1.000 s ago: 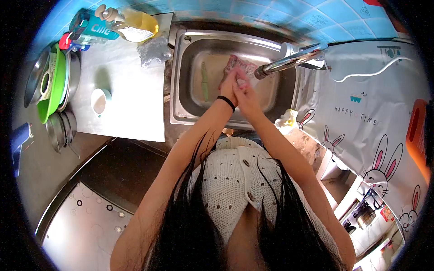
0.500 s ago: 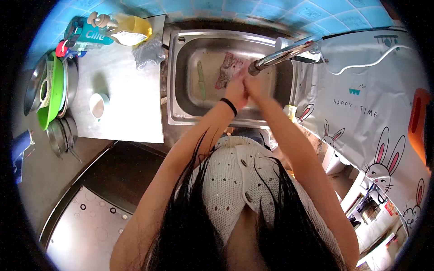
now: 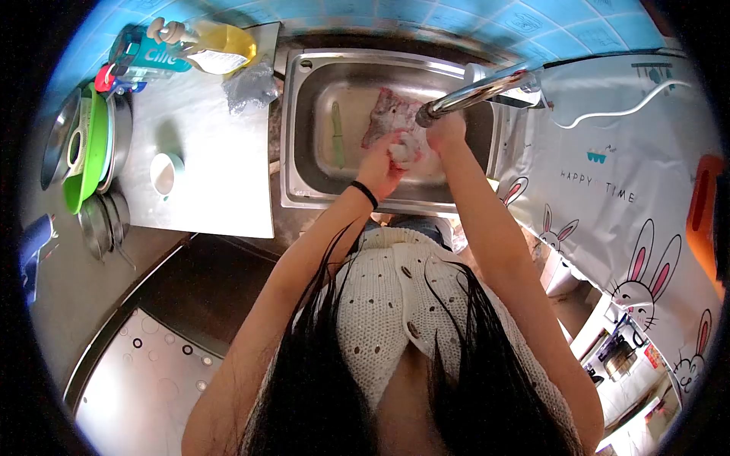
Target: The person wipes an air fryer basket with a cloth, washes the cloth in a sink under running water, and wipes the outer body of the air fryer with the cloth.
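l fingers (image 3: pixel 392 160) curled round sth whitish (image 3: pixel 407 144), r fingers (image 3: pixel 436 135) bhd tap (image 3: pixel 484 93) (can't tell grip), green knife (image 3: pixel 338 134) nr.

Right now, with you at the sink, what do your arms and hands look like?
They're a person's own, with no cables. The left hand and right hand show no gloves. The forearms are bare of sleeves, and a slim black band circles the left wrist. Any rings are too small to tell.
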The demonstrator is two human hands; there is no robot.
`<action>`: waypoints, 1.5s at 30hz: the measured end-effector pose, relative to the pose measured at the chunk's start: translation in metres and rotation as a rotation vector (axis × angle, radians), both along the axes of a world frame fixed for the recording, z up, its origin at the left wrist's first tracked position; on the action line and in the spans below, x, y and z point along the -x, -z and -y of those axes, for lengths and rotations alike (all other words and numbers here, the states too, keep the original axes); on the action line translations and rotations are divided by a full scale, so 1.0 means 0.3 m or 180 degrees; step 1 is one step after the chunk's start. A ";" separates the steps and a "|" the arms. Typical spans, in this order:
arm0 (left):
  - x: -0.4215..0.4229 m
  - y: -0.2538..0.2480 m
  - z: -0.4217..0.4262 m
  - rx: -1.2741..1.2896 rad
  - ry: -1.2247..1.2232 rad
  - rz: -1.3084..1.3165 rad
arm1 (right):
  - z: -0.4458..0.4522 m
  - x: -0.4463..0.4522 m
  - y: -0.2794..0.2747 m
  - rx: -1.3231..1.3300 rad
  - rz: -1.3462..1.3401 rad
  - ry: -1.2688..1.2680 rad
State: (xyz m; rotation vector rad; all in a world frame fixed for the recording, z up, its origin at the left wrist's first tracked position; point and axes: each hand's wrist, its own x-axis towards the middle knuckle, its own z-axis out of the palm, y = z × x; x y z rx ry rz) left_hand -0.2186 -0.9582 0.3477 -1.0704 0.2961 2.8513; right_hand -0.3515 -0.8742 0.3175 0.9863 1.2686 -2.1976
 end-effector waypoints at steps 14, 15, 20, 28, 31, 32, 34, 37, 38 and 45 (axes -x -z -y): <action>-0.004 -0.057 0.080 -0.0302 -0.0371 0.0330 | 0.074 -0.098 -0.040 0.1395 -0.0360 -0.1525; 0.002 -0.055 0.082 -0.0282 -0.0270 0.0225 | 0.059 -0.114 -0.066 0.0707 -0.0722 -0.2138; 0.072 -0.041 0.069 -0.0450 -0.0146 0.0095 | 0.005 -0.258 -0.124 -0.1895 -0.2926 -0.3262; 0.057 -0.073 -0.028 -0.0719 0.0300 -0.0656 | -0.052 -0.153 0.008 -0.1912 -0.1829 -0.2595; 0.039 -0.096 -0.029 -0.0197 0.0123 -0.0823 | -0.034 -0.202 -0.002 -0.1377 -0.1917 -0.2175; 0.013 -0.099 -0.033 -0.0061 0.0231 -0.0775 | -0.028 -0.216 -0.020 -0.1011 -0.1869 -0.2004; -0.044 -0.101 -0.010 0.0227 0.0466 -0.0681 | -0.010 -0.172 -0.070 0.0293 -0.0928 -0.1667; -0.164 -0.042 0.091 0.0239 0.0522 -0.0724 | -0.065 -0.092 -0.086 0.0974 -0.0159 -0.1877; -0.196 -0.019 0.120 0.0292 0.0103 -0.0349 | -0.079 -0.076 -0.117 0.1105 0.0217 -0.1779; -0.270 -0.023 0.244 0.0491 -0.0406 0.1091 | -0.103 -0.123 -0.198 0.1063 0.0642 -0.2227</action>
